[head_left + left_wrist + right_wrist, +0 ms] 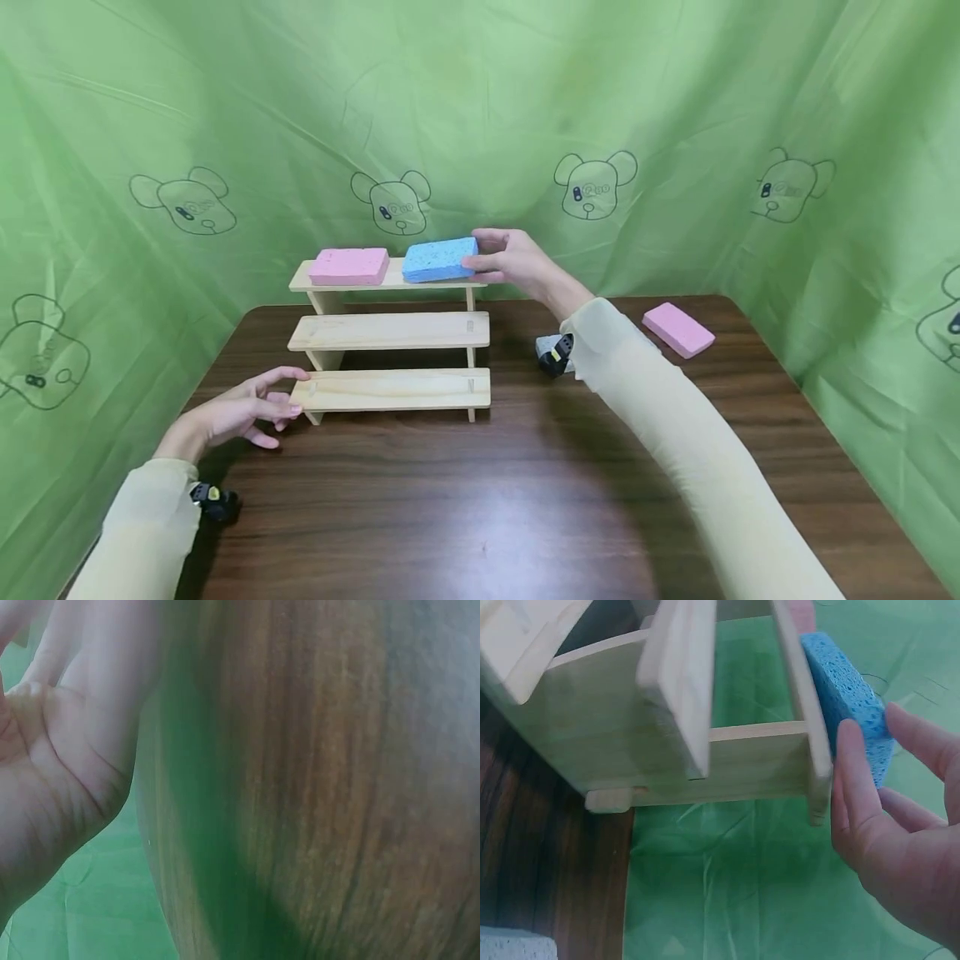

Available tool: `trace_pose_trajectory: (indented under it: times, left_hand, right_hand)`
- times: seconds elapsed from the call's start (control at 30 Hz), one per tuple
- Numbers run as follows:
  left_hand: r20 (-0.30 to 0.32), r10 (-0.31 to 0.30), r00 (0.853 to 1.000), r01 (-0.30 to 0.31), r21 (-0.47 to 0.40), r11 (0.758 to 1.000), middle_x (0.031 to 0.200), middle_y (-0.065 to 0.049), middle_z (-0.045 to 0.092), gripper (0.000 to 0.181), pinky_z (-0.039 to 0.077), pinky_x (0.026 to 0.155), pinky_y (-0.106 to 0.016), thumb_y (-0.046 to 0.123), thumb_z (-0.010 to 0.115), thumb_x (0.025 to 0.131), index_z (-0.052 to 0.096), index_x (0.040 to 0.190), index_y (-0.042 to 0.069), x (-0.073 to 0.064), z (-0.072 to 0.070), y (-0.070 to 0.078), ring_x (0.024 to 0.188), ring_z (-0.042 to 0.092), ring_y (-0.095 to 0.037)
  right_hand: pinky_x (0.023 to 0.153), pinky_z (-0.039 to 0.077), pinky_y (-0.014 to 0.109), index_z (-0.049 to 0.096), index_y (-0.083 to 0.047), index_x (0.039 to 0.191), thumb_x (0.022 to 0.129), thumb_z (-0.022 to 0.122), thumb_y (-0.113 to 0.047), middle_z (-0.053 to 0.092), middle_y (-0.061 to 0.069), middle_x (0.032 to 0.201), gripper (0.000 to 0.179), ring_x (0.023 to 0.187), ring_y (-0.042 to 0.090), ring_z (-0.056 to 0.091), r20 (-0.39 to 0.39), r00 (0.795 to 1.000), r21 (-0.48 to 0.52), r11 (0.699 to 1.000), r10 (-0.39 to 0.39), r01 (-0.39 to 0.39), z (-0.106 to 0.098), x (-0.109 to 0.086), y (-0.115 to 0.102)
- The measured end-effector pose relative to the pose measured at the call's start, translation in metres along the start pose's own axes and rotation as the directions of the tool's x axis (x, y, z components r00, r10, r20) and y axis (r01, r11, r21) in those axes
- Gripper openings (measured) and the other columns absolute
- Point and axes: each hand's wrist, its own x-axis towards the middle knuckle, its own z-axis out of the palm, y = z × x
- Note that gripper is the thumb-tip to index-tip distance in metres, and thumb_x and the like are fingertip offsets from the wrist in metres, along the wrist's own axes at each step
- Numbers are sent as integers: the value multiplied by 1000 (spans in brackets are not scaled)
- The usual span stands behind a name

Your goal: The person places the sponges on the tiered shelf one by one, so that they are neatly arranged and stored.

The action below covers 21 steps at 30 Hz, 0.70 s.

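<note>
A light wooden three-tier stand (390, 331) rises in steps on the brown table. My right hand (513, 260) pinches a blue sponge (437, 259) between thumb and fingers at the right part of the top tier. In the right wrist view the blue sponge (847, 694) lies against the top board's edge, fingers (859, 769) on its near end. A pink sponge (349, 266) rests on the left of that tier. My left hand (240, 406) holds the left end of the lowest tier with thumb and index finger; the left wrist view shows mostly its palm (67, 765).
Another pink sponge (678, 330) lies on the table (450, 508) at the back right. A light blue sponge (547, 343) is partly hidden behind the right wrist camera (557, 358). Green curtains (480, 100) surround the table's back and sides.
</note>
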Motion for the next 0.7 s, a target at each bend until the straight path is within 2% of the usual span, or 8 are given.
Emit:
trace_pose_trajectory:
  times: [0.13, 0.33, 0.5, 0.7]
  left_hand:
    - [-19, -9, 1000, 9, 16, 1000, 114, -18, 62, 57, 59, 74, -58, 10, 60, 101, 31, 148, 24, -7, -6, 0, 83, 57, -19]
    - [-19, -16, 1000, 16, 10, 1000, 114, -18, 62, 57, 59, 74, -58, 10, 60, 102, 31, 148, 25, -12, -10, -1, 83, 57, -19]
    - [-7, -11, 1000, 11, 2, 1000, 113, -16, 63, 57, 58, 74, -58, 10, 59, 102, 30, 149, 24, -7, -8, 0, 83, 56, -19]
    - [26, 7, 1000, -7, -7, 1000, 112, -16, 63, 55, 59, 73, -55, 9, 58, 103, 30, 148, 24, -1, -8, 3, 82, 57, -18]
  right_hand:
    - [90, 57, 34, 36, -1, 155, 88, 77, 0, 43, 14, 153, 78, 108, 26, 67, 22, 1000, -64, 998, -5, 6, 8, 6, 2]
    - [87, 58, 31, 40, 0, 153, 90, 76, 0, 43, 16, 153, 72, 108, 26, 67, -12, 1000, -147, 989, -5, 3, 17, 10, -4]
    - [86, 57, 28, 42, -1, 152, 89, 78, -3, 47, 16, 150, 73, 110, 24, 66, -53, 999, -184, 983, 0, -10, 17, 8, -4]
    - [86, 57, 27, 45, -1, 150, 87, 79, -3, 52, 16, 144, 71, 112, 23, 66, -91, 996, -165, 986, -15, 0, 13, 6, -1]
